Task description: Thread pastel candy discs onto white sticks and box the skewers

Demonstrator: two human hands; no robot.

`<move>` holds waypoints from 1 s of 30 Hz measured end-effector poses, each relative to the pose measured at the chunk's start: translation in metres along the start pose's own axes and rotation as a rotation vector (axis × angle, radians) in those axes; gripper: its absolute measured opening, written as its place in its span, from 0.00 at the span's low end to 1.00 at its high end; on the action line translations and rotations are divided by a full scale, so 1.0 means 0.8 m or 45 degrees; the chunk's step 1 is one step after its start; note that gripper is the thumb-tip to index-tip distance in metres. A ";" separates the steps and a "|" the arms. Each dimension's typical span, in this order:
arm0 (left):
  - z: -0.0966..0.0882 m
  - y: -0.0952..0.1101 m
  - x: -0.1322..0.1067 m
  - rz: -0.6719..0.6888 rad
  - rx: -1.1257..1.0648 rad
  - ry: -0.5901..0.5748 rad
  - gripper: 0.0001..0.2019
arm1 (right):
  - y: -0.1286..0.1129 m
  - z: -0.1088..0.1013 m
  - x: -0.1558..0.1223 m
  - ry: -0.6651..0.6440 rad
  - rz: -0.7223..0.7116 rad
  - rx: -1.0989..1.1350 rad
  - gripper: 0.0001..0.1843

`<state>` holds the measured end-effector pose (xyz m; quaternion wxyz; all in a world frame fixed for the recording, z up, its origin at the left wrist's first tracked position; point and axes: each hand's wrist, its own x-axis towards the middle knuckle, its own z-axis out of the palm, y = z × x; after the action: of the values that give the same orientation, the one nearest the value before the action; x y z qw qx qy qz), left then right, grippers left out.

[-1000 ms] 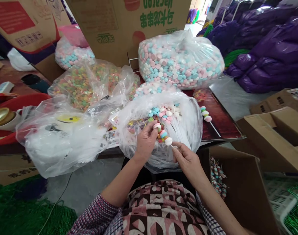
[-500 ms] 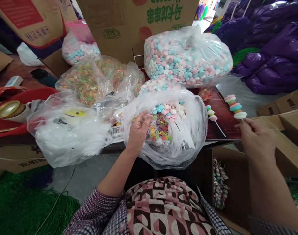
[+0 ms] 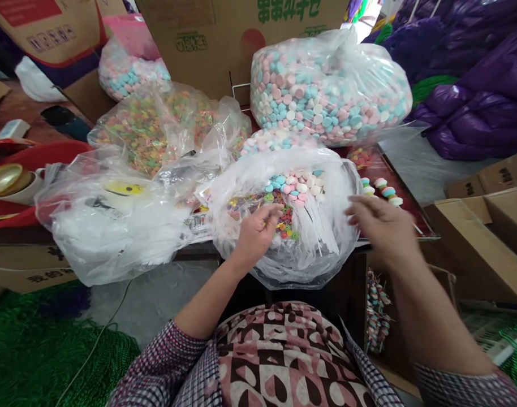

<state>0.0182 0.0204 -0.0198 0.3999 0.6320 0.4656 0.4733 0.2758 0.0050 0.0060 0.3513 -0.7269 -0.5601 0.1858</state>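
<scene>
My left hand [image 3: 258,234] is over the left part of a plastic-lined basin [image 3: 347,232], thumb and fingertips pinched together above colourful ring candies [image 3: 289,217]. Whether anything is between those fingertips is hidden. Blurred by motion, my right hand [image 3: 383,229] is at the basin's right rim with fingers apart and nothing visible in them. White sticks [image 3: 315,229] lie in the basin beside pink, blue and white marshmallows [image 3: 298,183]. Beyond my right hand, a marshmallow skewer [image 3: 388,192] rests on the dark red table, next to another one partly hidden.
A large bag of marshmallows [image 3: 326,90] and a bag of ring candies [image 3: 148,130] stand behind the basin. At left are a white plastic bag [image 3: 114,226] and a red tray [image 3: 67,152]. Finished skewers [image 3: 377,316] fill part of a box below. Open cartons [image 3: 479,237] stand right.
My right hand has let go of the marshmallow skewer, now on the table, and moved left to the basin. My left hand has moved right and down over the ring candies, fingertips closing.
</scene>
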 end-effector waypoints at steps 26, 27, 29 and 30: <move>0.003 -0.005 -0.005 -0.300 -0.234 -0.139 0.14 | -0.046 0.052 -0.118 -0.699 0.649 0.856 0.19; 0.005 -0.003 -0.003 -0.357 -0.354 -0.179 0.17 | -0.047 0.055 -0.126 -0.763 0.616 0.828 0.19; 0.008 0.003 -0.001 -0.393 -0.565 -0.247 0.21 | -0.047 0.059 -0.135 -0.851 0.548 0.757 0.19; 0.009 0.005 -0.001 -0.377 -0.634 -0.261 0.23 | -0.046 0.060 -0.136 -0.879 0.523 0.728 0.18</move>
<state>0.0262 0.0182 -0.0177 0.6520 0.4843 0.3796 0.4430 0.1856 -0.0789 -0.0135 0.2866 -0.5927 -0.4156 0.6275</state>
